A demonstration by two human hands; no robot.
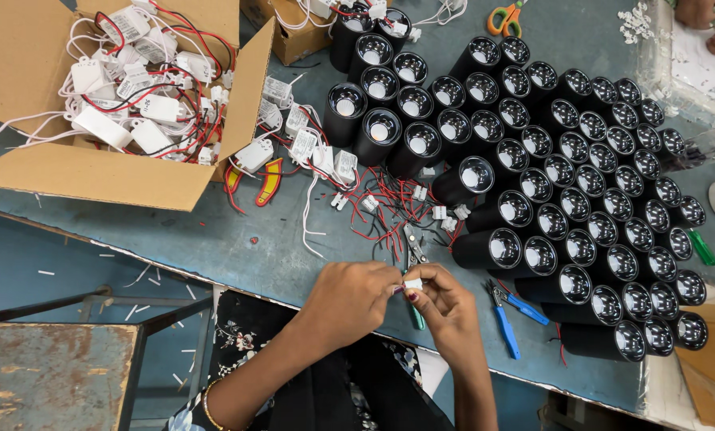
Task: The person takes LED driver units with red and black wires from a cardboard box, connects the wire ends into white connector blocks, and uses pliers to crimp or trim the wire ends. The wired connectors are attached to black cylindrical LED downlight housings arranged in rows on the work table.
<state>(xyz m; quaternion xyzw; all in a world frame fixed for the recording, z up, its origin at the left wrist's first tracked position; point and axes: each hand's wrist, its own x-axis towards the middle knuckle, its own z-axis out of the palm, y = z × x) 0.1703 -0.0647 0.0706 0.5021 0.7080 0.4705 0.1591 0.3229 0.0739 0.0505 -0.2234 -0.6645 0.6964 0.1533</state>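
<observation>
The work surface is a blue-grey table (213, 239), scuffed and marked, its near edge running on a slant from the left side down to the lower right. At that edge the left hand (351, 299) and the right hand (445, 303) meet, fingertips pinched together on a small white connector (412, 283); both hands are closed narrow around it. A green-handled tool (415, 318) lies under the hands, though the view does not show whether either hand grips it.

Just beyond the hands a tangle of red and black wires (381, 211) with small white connectors is spread over the table. To the right, a dense block of black cylindrical lamp housings (581, 172) with shiny reflector faces covers much of the surface. Blue-handled pliers (507, 313) lie just beside the right hand, near the closest housings. At the far left an open cardboard box (94, 172) holds white driver units with red, black and white leads. A pair of scissors with orange and green handles (505, 17) lies at the far edge, and another person's hand (705, 16) shows in the top right corner.

Below the table edge, the floor (70, 271) is blue, littered with small white scraps, and a worn metal stool (54, 371) stands at the lower left.
</observation>
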